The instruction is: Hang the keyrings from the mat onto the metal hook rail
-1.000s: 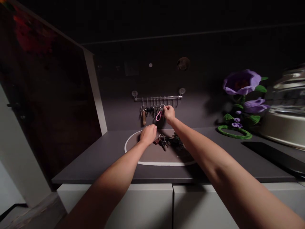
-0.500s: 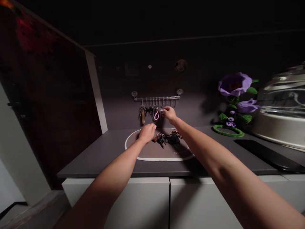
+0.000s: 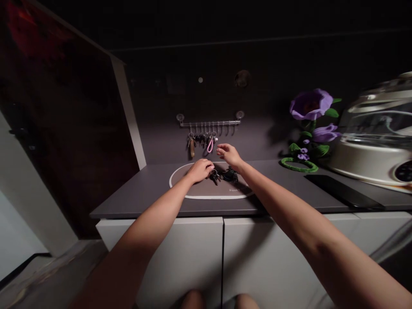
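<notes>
My left hand [image 3: 200, 170] is low over the oval brown mat [image 3: 206, 191], its bent fingers closed at a bunch of keys [image 3: 215, 177]. The fingers hide part of that bunch. Beside it on the mat lies a second, dark bunch of keys [image 3: 230, 174], partly behind my right wrist. My right hand [image 3: 228, 154] hovers in front of the wall, fingers loosely apart and holding nothing visible. Just left of its fingertips a pink strap [image 3: 210, 145] hangs from the clear hook rail [image 3: 210, 124]. Further left on the rail hang several dark keys [image 3: 200, 139] and a brown key fob [image 3: 192, 148].
Right of the mat stand purple artificial flowers [image 3: 311, 105] with a green ring base [image 3: 299, 165]. A black flat object [image 3: 343, 191] lies in front of a cream appliance with a clear cover [image 3: 363, 161]. White cabinet doors [image 3: 189, 253] sit below the grey counter [image 3: 128, 193].
My right hand has let go of the item by the pink strap and drawn slightly down from the rail. My left hand has moved right, onto the keys on the mat. The view has tilted down.
</notes>
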`<move>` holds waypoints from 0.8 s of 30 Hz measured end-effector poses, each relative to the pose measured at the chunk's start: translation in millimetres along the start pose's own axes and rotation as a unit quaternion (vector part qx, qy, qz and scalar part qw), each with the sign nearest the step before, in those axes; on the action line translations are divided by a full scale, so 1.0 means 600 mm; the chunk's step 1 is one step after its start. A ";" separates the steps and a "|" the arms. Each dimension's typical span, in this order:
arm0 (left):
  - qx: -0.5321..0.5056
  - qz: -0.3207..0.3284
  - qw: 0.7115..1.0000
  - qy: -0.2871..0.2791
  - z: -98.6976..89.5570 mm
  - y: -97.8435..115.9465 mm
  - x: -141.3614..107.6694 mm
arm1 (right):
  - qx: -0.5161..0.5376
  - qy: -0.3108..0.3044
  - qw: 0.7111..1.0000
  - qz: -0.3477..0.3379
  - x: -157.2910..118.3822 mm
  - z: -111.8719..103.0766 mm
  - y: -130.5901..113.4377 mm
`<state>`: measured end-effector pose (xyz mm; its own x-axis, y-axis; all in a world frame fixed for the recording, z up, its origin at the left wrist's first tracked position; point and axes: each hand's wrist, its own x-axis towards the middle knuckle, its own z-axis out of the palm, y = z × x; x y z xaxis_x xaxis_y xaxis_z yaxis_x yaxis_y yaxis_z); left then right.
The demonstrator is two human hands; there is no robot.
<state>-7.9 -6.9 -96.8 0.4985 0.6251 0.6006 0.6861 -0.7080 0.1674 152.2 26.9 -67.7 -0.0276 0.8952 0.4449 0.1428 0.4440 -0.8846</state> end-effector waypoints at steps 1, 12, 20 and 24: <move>0.003 -0.001 1.000 -0.003 0.000 0.000 -0.001 | -0.016 -0.009 1.000 -0.014 -0.009 -0.001 0.007; -0.015 -0.013 0.999 -0.028 0.011 -0.009 -0.004 | -0.326 -0.093 0.932 -0.129 -0.059 -0.025 0.023; -0.237 -0.136 0.962 -0.020 0.013 0.002 -0.005 | -0.368 -0.128 0.907 -0.162 -0.053 -0.018 0.029; -0.348 -0.182 0.920 0.003 0.018 0.000 -0.003 | -0.376 -0.131 0.901 -0.172 -0.051 -0.015 0.027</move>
<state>-3.1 -4.2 -106.4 0.2979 0.8621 0.4098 0.3007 -0.4922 0.8169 164.5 6.4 -94.3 -0.4173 0.7315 0.5392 0.7076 0.6338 -0.3123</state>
